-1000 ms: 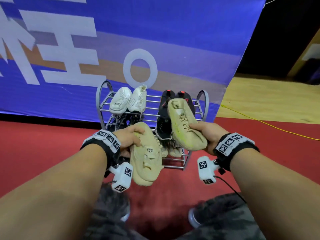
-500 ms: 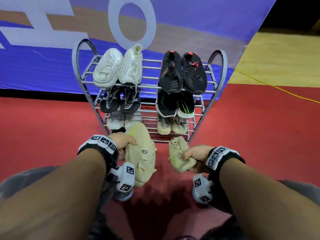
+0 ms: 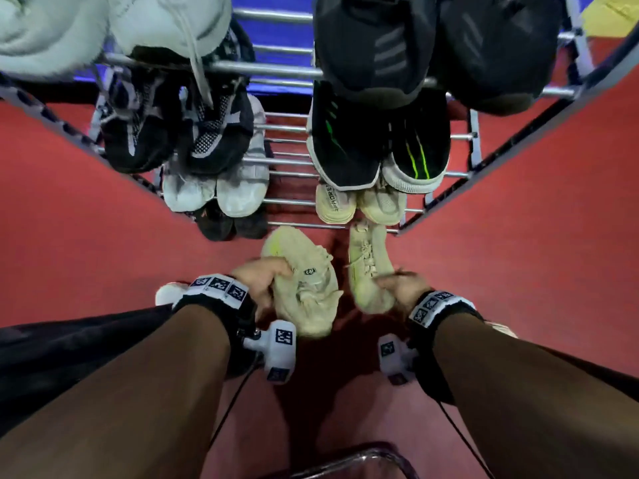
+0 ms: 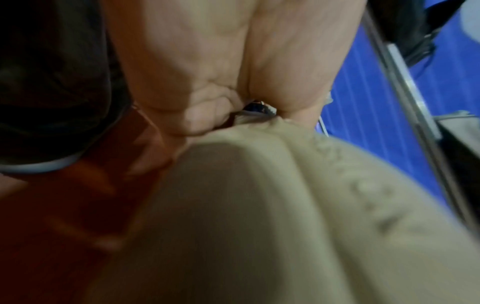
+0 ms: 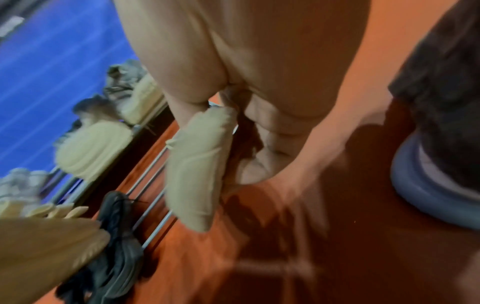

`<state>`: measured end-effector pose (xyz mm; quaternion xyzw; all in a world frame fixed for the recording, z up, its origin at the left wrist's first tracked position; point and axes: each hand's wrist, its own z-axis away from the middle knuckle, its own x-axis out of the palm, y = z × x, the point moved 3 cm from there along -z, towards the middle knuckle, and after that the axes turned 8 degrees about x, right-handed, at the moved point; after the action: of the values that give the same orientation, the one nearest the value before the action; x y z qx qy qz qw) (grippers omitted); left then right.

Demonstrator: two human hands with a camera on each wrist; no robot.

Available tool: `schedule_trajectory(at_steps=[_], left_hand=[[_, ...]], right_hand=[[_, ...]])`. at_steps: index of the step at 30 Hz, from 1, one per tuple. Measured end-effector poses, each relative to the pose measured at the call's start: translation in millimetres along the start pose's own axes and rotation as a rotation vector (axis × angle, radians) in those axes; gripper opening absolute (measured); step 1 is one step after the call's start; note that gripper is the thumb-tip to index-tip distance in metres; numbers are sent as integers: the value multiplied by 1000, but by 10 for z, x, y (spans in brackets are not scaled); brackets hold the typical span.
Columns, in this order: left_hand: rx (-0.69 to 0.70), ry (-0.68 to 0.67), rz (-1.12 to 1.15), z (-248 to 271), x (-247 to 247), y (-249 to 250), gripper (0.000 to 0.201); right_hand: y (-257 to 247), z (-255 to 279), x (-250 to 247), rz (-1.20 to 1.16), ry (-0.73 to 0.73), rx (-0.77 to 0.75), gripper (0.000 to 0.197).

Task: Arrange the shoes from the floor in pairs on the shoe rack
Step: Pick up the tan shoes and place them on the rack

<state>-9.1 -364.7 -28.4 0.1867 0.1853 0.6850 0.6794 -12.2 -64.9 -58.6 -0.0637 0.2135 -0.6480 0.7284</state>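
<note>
Each hand holds one shoe of a beige knit pair, low over the red floor in front of the shoe rack (image 3: 491, 174). My left hand (image 3: 262, 278) grips the left beige shoe (image 3: 304, 288) by its side; in the left wrist view that left beige shoe (image 4: 259, 216) fills the frame under the fingers (image 4: 207, 115). My right hand (image 3: 397, 285) pinches the heel of the right beige shoe (image 3: 366, 264), whose toe points at the bottom shelf. In the right wrist view the right beige shoe (image 5: 197, 168) hangs below the thumb.
The rack's shelves hold pairs: white (image 3: 103, 29) and black (image 3: 432, 46) on top, dark knit (image 3: 179, 133) and black with green stripes (image 3: 377, 146) below, then grey-white (image 3: 214, 188) and cream (image 3: 359, 202), with a black pair (image 3: 224, 226) lowest left. A metal bar (image 3: 363, 458) lies near me.
I have bent down close to the rack, and both hands have lowered the beige shoes from chest height to just above the floor by the bottom shelf.
</note>
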Motion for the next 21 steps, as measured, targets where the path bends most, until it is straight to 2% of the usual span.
schedule_trajectory(at_steps=[2,4,5,7,8,11,12,14,18,20,21], left_hand=[[-40,-63,12,-67,52,24,81],[-10,-116,-1,-125,102,96,90],[19,-101,-21,-151,90,122,79],[0,-127,10,-110,137,142,36],[-27,-148,47,-95,156,129,35],[-14,-168,108,-202,110,-36,102],[-10,-163,110,-262,81,-81,109],[16,-122,98,-226,61,-5,95],[74,-6,96,-217,-15,107,64],[69,23,136,-213,10,98,63],[81,27,177,-221,37,99,65]], right_hand=[[-45,-214,10,-21,42,-66,10],[-101,-404,48,-52,57,-97,22],[-123,-506,71,-82,61,-119,32],[-207,-602,115,-154,56,-162,40],[-275,-620,144,-199,39,-168,39],[-490,-817,244,-384,-24,-98,32],[-558,-892,264,-371,-7,-57,35],[-633,-1044,291,-267,17,10,37],[-588,-1070,451,-249,-116,197,15],[-552,-1037,464,-342,-84,235,8],[-551,-988,484,-358,-83,243,11]])
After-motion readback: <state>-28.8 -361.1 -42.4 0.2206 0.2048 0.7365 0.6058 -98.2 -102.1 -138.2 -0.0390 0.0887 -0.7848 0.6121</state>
